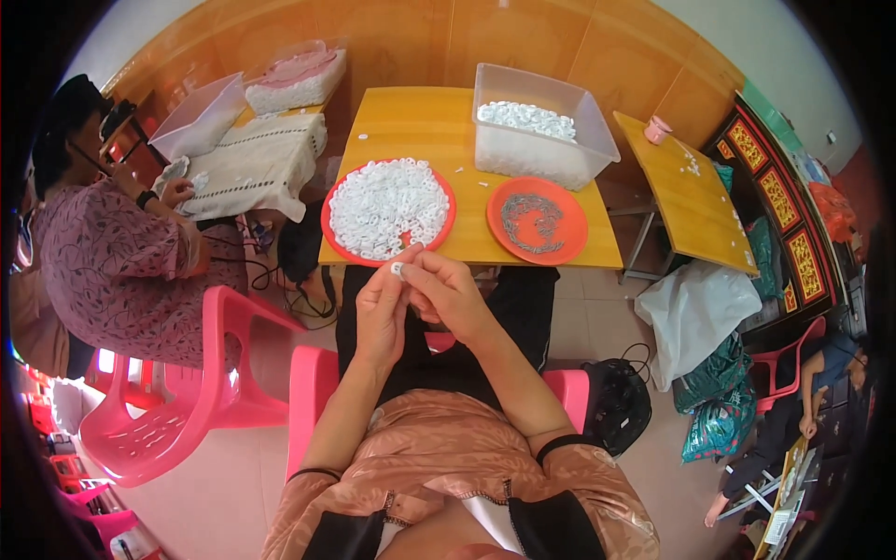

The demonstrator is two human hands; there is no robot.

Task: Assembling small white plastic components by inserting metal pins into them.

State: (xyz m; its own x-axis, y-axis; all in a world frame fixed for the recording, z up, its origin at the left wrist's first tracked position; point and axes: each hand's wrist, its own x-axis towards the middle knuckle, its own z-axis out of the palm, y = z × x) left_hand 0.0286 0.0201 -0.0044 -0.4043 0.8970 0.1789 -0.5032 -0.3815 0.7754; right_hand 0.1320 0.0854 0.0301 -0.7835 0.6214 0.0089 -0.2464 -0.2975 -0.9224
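Note:
My left hand point(381, 313) and my right hand point(446, 291) meet in front of my chest, just off the table's near edge. A small white plastic piece point(398, 269) is pinched between their fingertips; it looks rounded with a dark spot in it. Right beyond my fingers, a red plate point(452, 207) carries a heap of small white ring-like pieces point(387, 205). To its right lies a second red plate point(571, 233) with small grey metal parts point(530, 224) scattered in an arc.
On the yellow table point(411, 117), a clear plastic bin point(546, 161) of white pieces stands at the back right. A side table point(691, 182) holds a pink cup point(657, 130). At left, a person point(121, 243) sits beside a pink chair point(219, 373). Bags point(700, 308) lie at right.

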